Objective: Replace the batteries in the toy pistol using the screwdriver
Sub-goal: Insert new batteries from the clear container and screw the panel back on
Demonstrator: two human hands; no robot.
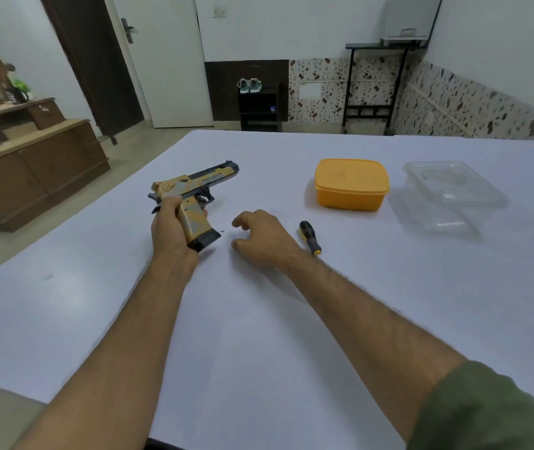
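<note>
A gold and dark blue toy pistol (pixel 194 186) is held above the white table, barrel pointing away to the right, with my left hand (pixel 170 228) wrapped around its grip. My right hand (pixel 260 240) hovers just over the table to the right of the pistol, fingers curled and apart, holding nothing. A small dark speck, perhaps a screw (pixel 222 231), lies on the table between the two hands. The screwdriver (pixel 310 238), black handle with a yellow end, lies flat right beside my right hand.
A shut orange plastic box (pixel 351 185) stands at the back right of the white table (pixel 259 336). Beside it on the right is a clear plastic container (pixel 451 190) with its lid. A wooden cabinet (pixel 31 170) stands off the table's left side.
</note>
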